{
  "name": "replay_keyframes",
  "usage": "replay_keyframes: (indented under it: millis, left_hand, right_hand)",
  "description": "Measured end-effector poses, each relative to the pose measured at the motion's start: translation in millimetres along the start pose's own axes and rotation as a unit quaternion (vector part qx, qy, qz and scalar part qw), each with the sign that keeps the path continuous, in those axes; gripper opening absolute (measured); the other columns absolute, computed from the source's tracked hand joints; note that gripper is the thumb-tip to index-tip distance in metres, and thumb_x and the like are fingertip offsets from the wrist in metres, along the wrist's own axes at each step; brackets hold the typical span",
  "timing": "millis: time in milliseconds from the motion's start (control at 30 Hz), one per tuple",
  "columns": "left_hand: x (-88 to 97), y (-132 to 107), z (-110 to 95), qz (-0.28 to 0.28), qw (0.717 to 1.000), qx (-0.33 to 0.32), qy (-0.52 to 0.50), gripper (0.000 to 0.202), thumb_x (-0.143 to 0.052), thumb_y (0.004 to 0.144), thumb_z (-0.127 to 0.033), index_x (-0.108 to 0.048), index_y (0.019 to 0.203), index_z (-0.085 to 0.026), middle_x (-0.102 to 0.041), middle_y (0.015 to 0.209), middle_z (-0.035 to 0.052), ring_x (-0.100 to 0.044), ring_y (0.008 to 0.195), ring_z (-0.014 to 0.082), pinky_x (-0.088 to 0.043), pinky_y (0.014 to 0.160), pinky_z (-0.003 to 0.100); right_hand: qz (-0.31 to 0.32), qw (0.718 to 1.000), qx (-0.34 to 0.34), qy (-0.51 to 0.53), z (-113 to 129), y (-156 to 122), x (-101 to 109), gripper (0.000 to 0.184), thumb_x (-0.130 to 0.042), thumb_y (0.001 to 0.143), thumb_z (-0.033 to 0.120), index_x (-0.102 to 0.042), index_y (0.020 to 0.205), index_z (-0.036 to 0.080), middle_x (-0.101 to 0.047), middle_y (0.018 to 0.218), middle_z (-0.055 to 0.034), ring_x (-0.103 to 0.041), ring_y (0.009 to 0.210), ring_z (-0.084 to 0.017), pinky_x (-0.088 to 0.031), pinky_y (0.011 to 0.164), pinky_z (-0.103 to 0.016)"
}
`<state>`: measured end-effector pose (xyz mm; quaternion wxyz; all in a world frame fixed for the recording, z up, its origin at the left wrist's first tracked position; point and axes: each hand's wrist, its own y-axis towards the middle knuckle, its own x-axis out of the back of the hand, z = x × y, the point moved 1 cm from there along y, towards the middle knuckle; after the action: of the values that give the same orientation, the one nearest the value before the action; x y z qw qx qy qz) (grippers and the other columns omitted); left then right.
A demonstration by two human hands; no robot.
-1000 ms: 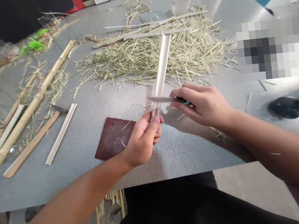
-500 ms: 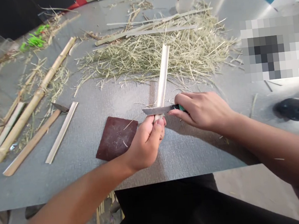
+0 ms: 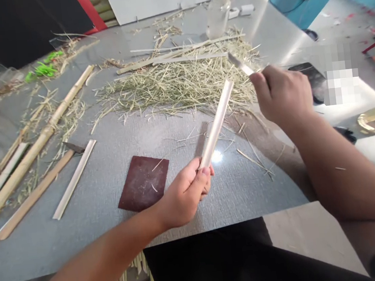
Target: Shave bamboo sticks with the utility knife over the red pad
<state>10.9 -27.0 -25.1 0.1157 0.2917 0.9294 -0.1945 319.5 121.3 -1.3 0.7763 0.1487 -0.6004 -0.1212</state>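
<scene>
My left hand (image 3: 189, 191) is closed round the lower end of a pale split bamboo strip (image 3: 217, 121), which slants up and to the right above the table. Raised to the right, my right hand (image 3: 285, 96) grips a knife (image 3: 240, 64); its blade points up and left, apart from the strip, and the handle is hidden in my fist. A brown square of sandpaper (image 3: 145, 183) lies left of my left hand with a few shavings on it. Beyond the strip spreads a heap of thin bamboo shavings (image 3: 175, 86).
To the left lie a short bamboo strip (image 3: 74, 179), a wooden-handled knife (image 3: 35, 194) and a long bamboo pole (image 3: 42, 142). A clear jar (image 3: 218, 14) stands at the back. A black phone-like object (image 3: 308, 81) lies behind my right hand. The grey table (image 3: 247, 201) ends near my lap.
My right hand has lifted the knife off the strip and moved it up and right. The strip now tilts further right in my left hand. The camera view has shifted upward.
</scene>
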Motion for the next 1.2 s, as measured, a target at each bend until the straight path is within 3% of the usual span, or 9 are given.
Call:
replay_keyframes:
  millis: [100,200,300,433,567,767,900,1067,1200]
  left_hand:
    - [4.4,7,4,-0.018,0.999,-0.009,-0.030,0.037,-0.059,0.117,-0.060,-0.052,0.112,-0.024,-0.043,0.072,-0.0085,-0.027,0.057,0.0074,-0.023,0.052,0.023]
    - [8.7,14,8,-0.058,0.997,-0.017,-0.049,0.037,-0.060,0.116,-0.059,-0.050,0.112,-0.024,-0.041,0.074,-0.0092,-0.027,0.057,0.0056,-0.022,0.052,0.021]
    - [10.7,16,9,-0.066,0.995,-0.012,-0.077,0.037,-0.062,0.116,-0.057,-0.048,0.109,-0.024,-0.036,0.077,-0.0097,-0.025,0.058,0.0041,-0.020,0.053,0.019]
    - [11.3,15,8,-0.053,0.994,-0.012,-0.095,0.022,-0.058,0.116,-0.044,-0.045,0.112,-0.026,-0.043,0.077,-0.0088,-0.030,0.055,0.0048,-0.022,0.053,0.019]
    - [8.8,15,6,-0.058,0.995,-0.047,-0.061,0.030,-0.057,0.118,-0.054,-0.048,0.115,-0.025,-0.045,0.076,-0.0092,-0.030,0.054,0.0051,-0.024,0.051,0.020]
    - [2.6,9,0,-0.049,0.998,0.003,-0.034,0.034,-0.053,0.120,-0.054,-0.049,0.111,-0.022,-0.039,0.077,-0.0090,-0.027,0.059,0.0052,-0.023,0.053,0.021]
    - [-5.0,0,-2,0.016,0.999,0.036,-0.023,0.036,-0.049,0.121,-0.056,-0.049,0.110,-0.022,-0.040,0.078,-0.0084,-0.028,0.062,0.0061,-0.023,0.055,0.022]
    - [-11.0,-7,2,0.072,0.996,0.049,0.034,0.040,-0.045,0.122,-0.057,-0.052,0.112,-0.019,-0.046,0.079,-0.0057,-0.035,0.066,0.0075,-0.031,0.057,0.023]
    - [-5.4,-2,5,0.024,1.000,0.018,-0.002,0.037,-0.049,0.121,-0.055,-0.052,0.108,-0.020,-0.044,0.078,-0.0067,-0.031,0.064,0.0068,-0.025,0.054,0.022]
  right_hand:
    - [-0.030,0.999,-0.013,0.036,2,-2,1,0.067,-0.032,0.117,0.077,-0.059,0.094,0.020,-0.062,0.081,-0.0107,-0.031,0.069,-0.014,-0.021,0.075,-0.036]
    - [0.016,0.995,0.004,0.095,27,-21,1,0.064,-0.039,0.116,0.077,-0.066,0.102,0.020,-0.064,0.081,-0.0085,-0.046,0.070,-0.016,-0.029,0.073,-0.033]
    - [0.081,0.989,0.058,0.111,55,-41,5,0.069,-0.029,0.117,0.075,-0.064,0.093,0.020,-0.065,0.081,-0.0100,-0.052,0.072,-0.018,-0.031,0.072,-0.034]
    - [0.167,0.978,0.097,0.081,76,-55,9,0.071,-0.027,0.118,0.072,-0.061,0.084,0.020,-0.062,0.075,-0.0098,-0.047,0.066,-0.016,-0.025,0.069,-0.033]
    - [0.202,0.970,0.116,0.063,85,-62,5,0.067,-0.031,0.117,0.066,-0.064,0.086,0.018,-0.065,0.077,-0.0088,-0.039,0.063,-0.013,-0.021,0.069,-0.032]
    - [0.234,0.965,0.113,0.044,95,-70,-1,0.063,-0.030,0.115,0.058,-0.057,0.077,0.015,-0.063,0.074,-0.0076,-0.022,0.061,-0.010,-0.015,0.068,-0.033]
    - [0.197,0.978,0.060,0.022,81,-54,-8,0.062,-0.033,0.115,0.053,-0.049,0.069,0.015,-0.058,0.069,-0.0089,-0.021,0.060,-0.010,-0.016,0.070,-0.034]
    - [0.101,0.994,-0.032,0.004,27,-15,-20,0.064,-0.033,0.117,0.053,-0.042,0.065,0.018,-0.044,0.060,-0.0081,-0.020,0.059,-0.011,-0.018,0.071,-0.036]
    - [-0.035,0.994,-0.084,0.059,4,-4,-16,0.067,-0.030,0.120,0.060,-0.040,0.067,0.019,-0.040,0.060,-0.0065,-0.029,0.059,-0.012,-0.020,0.071,-0.036]
